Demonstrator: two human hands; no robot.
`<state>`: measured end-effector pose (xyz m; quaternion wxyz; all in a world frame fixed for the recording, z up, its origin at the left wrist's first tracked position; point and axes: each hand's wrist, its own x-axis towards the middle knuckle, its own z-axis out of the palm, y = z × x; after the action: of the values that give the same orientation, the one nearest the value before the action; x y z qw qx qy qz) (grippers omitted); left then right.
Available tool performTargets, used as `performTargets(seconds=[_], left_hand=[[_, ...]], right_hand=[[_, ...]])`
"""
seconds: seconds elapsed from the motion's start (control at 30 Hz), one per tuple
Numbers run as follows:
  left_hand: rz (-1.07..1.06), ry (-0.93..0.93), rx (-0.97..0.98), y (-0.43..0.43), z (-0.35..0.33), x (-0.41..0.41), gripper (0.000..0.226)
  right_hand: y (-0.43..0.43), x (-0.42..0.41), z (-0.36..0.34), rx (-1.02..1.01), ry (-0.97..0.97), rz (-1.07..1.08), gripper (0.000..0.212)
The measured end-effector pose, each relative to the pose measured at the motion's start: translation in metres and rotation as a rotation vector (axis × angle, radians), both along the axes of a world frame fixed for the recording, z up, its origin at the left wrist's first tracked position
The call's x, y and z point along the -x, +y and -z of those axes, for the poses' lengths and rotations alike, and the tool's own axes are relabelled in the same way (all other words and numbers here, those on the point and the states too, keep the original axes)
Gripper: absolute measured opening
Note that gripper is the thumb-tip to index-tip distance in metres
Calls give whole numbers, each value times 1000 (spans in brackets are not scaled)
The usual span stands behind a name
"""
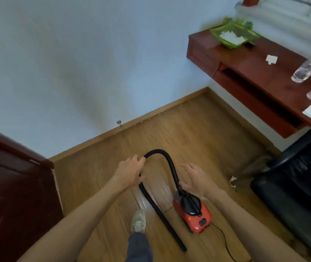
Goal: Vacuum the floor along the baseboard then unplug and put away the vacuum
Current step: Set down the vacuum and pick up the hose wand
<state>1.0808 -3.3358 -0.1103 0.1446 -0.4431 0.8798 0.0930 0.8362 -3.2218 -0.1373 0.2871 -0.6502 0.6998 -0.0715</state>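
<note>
**Hands over the vacuum, hose looped on the floor**

The vacuum [192, 210], a small red body with a black top, sits on the wooden floor [198, 129], well away from the baseboard [132, 123]. Its black hose [162, 155] rises from the front of the vacuum, arches toward the baseboard, then bends back and runs as a straight tube along the floor to the left of the vacuum, ending near the bottom of the view. A thin black cord [224, 241] trails from the rear of the vacuum toward the lower edge.

The left hand [131, 172] rests on the hose where it curves down, left of the vacuum, fingers curled over it (whether it truly grips cannot be told from this angle). The right hand [196, 178] is open with fingers spread, held just above the front of the vacuum; its thumb is close to the hose where it joins the body, contact uncertain.

A shoe [138, 221] stands left of the vacuum, beside the tube. A black chair [298, 182] is to the right of the vacuum, and a red-brown desk [249, 59] hangs on the wall beyond it.
</note>
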Motion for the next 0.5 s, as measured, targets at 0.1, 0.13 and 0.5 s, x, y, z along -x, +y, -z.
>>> performTargets(seconds=[0.1,0.13,0.5], left_hand=[[144,-1,-52,-42,8,5,53],[189,0,-59,-54,10,7,54],[655,-128,-129,-92,49,101,63]], right_hand=[[-14,-8,-1,-6,-6,93,59],[-17,-9,-2,-5,-3,125,57],[40,3,16,-130,-78,694,65]])
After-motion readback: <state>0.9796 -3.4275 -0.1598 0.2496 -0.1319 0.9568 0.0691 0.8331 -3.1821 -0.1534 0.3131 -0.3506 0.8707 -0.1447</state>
